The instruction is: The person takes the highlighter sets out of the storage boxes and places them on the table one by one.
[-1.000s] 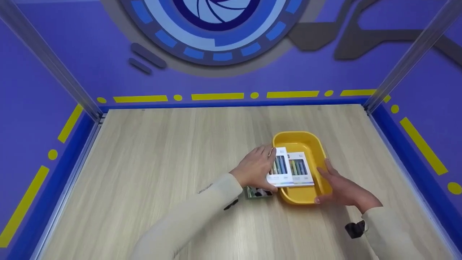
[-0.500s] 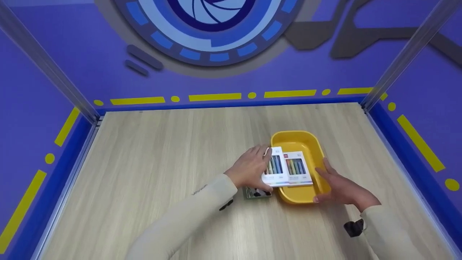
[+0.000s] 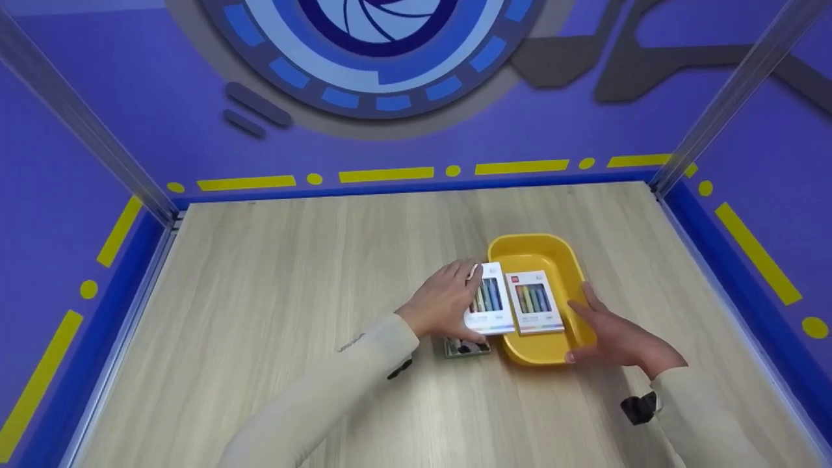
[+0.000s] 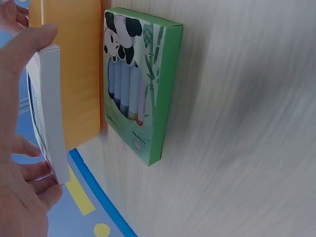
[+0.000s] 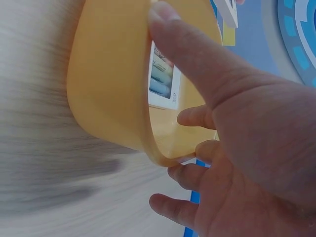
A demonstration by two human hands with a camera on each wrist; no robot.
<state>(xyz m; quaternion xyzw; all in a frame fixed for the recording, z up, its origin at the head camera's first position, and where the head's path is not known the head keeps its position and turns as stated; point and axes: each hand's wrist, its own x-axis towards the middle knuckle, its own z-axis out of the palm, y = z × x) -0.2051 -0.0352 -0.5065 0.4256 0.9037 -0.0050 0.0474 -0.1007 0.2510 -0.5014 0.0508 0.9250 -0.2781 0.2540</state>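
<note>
My left hand (image 3: 443, 302) grips a white crayon box (image 3: 489, 300) with a window, thumb at the near edge and fingers at the far edge. It is raised and overlaps the left rim of a yellow plastic bin (image 3: 533, 351) in the head view. Another white crayon box (image 3: 535, 302) lies inside the bin, face up. My right hand (image 3: 621, 335) holds the bin's right side, its thumb on the rim (image 5: 158, 148) and a fingertip reaching inside. On the table beside the bin, partly hidden below my left hand, lies a green panda crayon box (image 4: 140, 79).
The bin stands on the right half of a pale wooden table (image 3: 312, 279). Blue-purple panels (image 3: 390, 149) with yellow marks enclose the table at the back and both sides, with metal posts at the corners.
My left hand has shifted slightly left with its white crayon box, so a gap now shows between that box and the one in the bin. My right hand stays at the bin.
</note>
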